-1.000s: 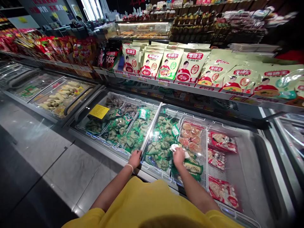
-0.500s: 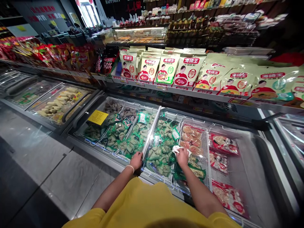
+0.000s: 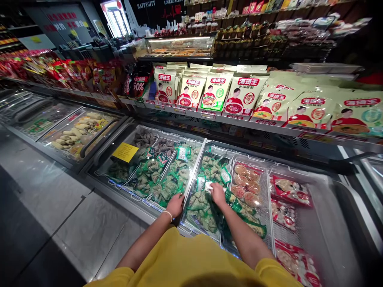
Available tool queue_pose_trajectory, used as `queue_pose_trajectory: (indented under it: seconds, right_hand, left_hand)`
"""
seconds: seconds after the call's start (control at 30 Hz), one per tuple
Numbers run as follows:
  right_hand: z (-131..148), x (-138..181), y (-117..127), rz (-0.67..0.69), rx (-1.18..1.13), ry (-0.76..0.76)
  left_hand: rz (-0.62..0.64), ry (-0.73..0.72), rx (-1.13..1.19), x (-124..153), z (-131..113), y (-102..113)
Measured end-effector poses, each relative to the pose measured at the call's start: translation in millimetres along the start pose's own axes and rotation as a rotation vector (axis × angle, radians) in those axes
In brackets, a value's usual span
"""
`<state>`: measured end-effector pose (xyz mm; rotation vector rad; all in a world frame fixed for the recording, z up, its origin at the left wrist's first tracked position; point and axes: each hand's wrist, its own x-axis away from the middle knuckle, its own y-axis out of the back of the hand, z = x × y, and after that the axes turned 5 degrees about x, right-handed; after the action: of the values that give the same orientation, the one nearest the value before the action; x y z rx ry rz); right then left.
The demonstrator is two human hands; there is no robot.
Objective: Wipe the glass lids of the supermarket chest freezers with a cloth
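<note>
My right hand [image 3: 218, 194] is closed round a crumpled white cloth [image 3: 208, 186], pressed to the glass lid of a chest freezer [image 3: 155, 207]. Below the glass lie green net bags of leaf-wrapped dumplings [image 3: 202, 201]. At the white-edged bar between the two panes, my left hand [image 3: 176, 205] has its fingers curled over the lid's edge; a pale band circles that wrist. Packs of round patties [image 3: 245, 183] and green packets [image 3: 249, 215] lie in the basket right of the cloth.
Pale seasoning packets [image 3: 220, 91] line a shelf above the freezer's back edge. A yellow note [image 3: 125, 152] is on the left pane. Red-and-white bags [image 3: 290, 189] lie in the right basket. Another freezer [image 3: 64, 153] stands to the left, beside grey floor tiles [image 3: 80, 227].
My right hand and the white cloth have moved left across the glass, from near the patties to over the green net bags. My left hand stays at the lid's edge. The view has shifted slightly.
</note>
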<state>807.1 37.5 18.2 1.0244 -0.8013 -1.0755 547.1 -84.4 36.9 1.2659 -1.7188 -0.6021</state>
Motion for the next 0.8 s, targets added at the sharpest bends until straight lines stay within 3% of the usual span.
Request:
queue_pose_trajectory:
  seconds: [0.07,0.13,0.27,0.37,0.43,0.5,0.57,0.6,0.67,0.8]
  right_hand:
    - [-5.3,-13.3,4.5,-0.099,0.013,-0.072]
    - [4.6,-8.7,-5.5,-0.129,-0.008,-0.019]
    - [32.1,25.2,-37.6,0.094,-0.093,0.386]
    - [27.3,23.6,-34.7,0.270,-0.111,0.585]
    - [15.8,3.8,-19.7,0.284,-0.086,0.499]
    - [8.3,-18.4,-6.5,0.212,-0.048,0.272]
    - [10.1,-29.2,-4.4,0.136,-0.032,0.084]
    - [14.0,-28.1,-8.3,0.127,-0.039,0.063]
    - [23.2,-15.9,-21.5,0.176,-0.077,0.187]
    - [27.2,1.4,-32.6,0.356,-0.135,0.602]
  left_hand:
    - [0.001,0.006,0.008,-1.7,1.0,0.0]
    - [-0.006,0.000,0.016,-2.9,1.6,-0.2]
    - [-0.035,-0.016,0.030,-5.0,0.8,-0.1]
    - [-0.041,-0.005,0.039,-6.7,-0.8,-0.1]
    - [-0.042,-0.009,0.046,-7.2,-1.3,-0.3]
    - [-0.042,-0.018,0.049,-7.0,-0.7,-0.6]
    - [-0.040,-0.028,0.044,-6.1,0.9,-0.9]
    - [-0.040,-0.033,0.042,-5.5,2.0,-1.1]
    - [-0.042,-0.040,0.043,-4.3,4.2,-1.5]
    - [-0.040,-0.033,0.058,-2.6,8.0,-2.1]
